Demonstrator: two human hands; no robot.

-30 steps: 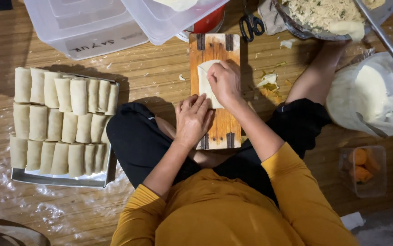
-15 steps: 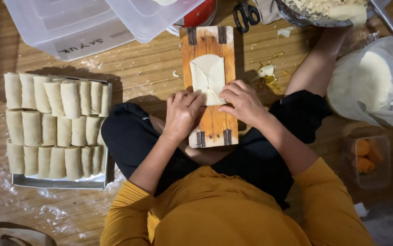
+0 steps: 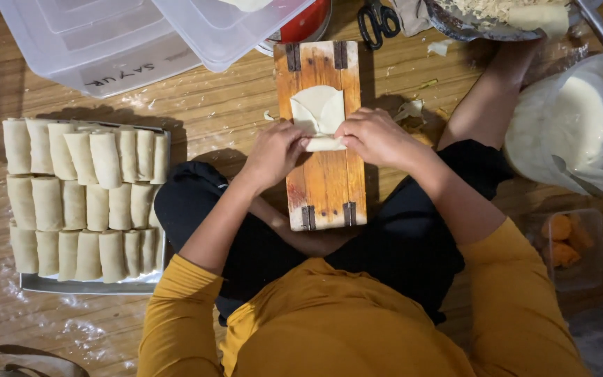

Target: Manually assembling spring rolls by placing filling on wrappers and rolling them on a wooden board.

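Observation:
On a wooden board [image 3: 329, 185] across my lap lies a pale spring-roll wrapper [image 3: 319, 112], its near edge rolled into a short tube. My left hand [image 3: 273, 153] pinches the roll's left end. At the roll's right end, my right hand [image 3: 377, 138] grips with curled fingers. The sides of the wrapper are folded inward above the roll. A metal tray [image 3: 92, 285] holding several finished rolls [image 3: 81, 199] in three rows sits on the floor to my left.
Clear plastic containers [image 3: 106, 42] stand at the upper left. Scissors [image 3: 379, 19] and a bowl of filling [image 3: 497, 15] lie at the top right. A bagged stack of wrappers [image 3: 581, 126] is on the right, with a small tub of orange pieces [image 3: 568, 241] below it.
Both hands have come together on the wrapper's near edge, and that edge is now rolled up. The view has shifted slightly.

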